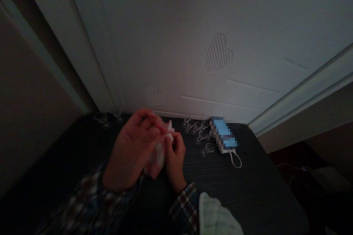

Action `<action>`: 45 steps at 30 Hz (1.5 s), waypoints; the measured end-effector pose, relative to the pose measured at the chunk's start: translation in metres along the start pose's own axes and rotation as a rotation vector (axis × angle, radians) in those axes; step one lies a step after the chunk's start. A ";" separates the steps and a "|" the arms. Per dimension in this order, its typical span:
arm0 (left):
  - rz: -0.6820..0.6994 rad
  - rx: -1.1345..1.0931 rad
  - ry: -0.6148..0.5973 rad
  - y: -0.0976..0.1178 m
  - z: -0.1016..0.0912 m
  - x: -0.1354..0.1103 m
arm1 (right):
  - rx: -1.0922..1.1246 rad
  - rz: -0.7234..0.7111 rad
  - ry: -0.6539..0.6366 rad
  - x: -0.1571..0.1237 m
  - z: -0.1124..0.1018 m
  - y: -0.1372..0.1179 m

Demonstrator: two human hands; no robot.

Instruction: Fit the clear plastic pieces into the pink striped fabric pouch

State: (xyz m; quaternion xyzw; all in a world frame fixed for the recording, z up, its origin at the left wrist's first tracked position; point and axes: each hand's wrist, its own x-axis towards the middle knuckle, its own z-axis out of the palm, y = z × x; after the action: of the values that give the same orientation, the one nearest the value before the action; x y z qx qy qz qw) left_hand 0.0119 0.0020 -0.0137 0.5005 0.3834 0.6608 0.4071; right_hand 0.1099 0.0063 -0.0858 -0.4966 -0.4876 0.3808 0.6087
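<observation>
My left hand [135, 147] is raised over the dark table with its palm showing and its fingers curled inward; what it holds, if anything, is hidden. Close on its right, my right hand [175, 156] has thumb and forefinger pinched together at a pale edge. Between and partly behind the hands is a soft pink-and-white piece [156, 167], cloth or wrapper, I cannot tell which. Just right of my right hand, several small clear stemmed cups [200, 136] are grouped on the table. More such cups [117, 114] are at the back left.
A phone [224, 133], its screen lit, lies at the right with a white device and looped cable [236, 159]. A pale green-white cloth [217, 214] is at the front edge. The white panel [179, 51] with heart reliefs rises behind the dark table [242, 191].
</observation>
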 end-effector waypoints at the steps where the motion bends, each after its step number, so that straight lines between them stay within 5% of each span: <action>1: -0.009 -0.091 0.045 -0.010 -0.008 0.009 | -0.007 -0.014 -0.007 0.000 0.000 0.001; 4: -0.100 0.037 0.182 -0.050 -0.029 0.033 | -0.039 -0.040 -0.001 0.001 -0.002 0.006; 9: -0.253 0.247 0.080 -0.095 -0.038 0.038 | -0.084 -0.033 0.075 0.008 -0.013 0.009; 19: -0.068 0.376 -0.303 -0.087 -0.027 0.024 | -0.053 -0.015 0.124 0.014 -0.017 0.012; 27: -0.078 0.400 -0.393 -0.087 -0.025 0.013 | -0.051 -0.035 0.147 0.016 -0.018 0.008; 33: 0.011 0.563 -0.344 -0.087 -0.019 0.008 | -0.095 -0.051 0.094 0.014 -0.016 0.006; 39: 0.118 0.776 -0.233 -0.092 -0.034 0.015 | -0.135 -0.143 -0.188 0.006 -0.014 0.010; 45: -0.029 0.672 -0.157 -0.097 -0.039 0.008 | -0.148 -0.114 -0.180 0.014 -0.022 0.009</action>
State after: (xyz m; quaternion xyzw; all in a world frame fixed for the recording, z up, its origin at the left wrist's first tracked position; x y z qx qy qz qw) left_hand -0.0126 0.0418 -0.1071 0.6506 0.5539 0.4513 0.2572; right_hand 0.1351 0.0165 -0.0927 -0.4753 -0.5946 0.3516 0.5449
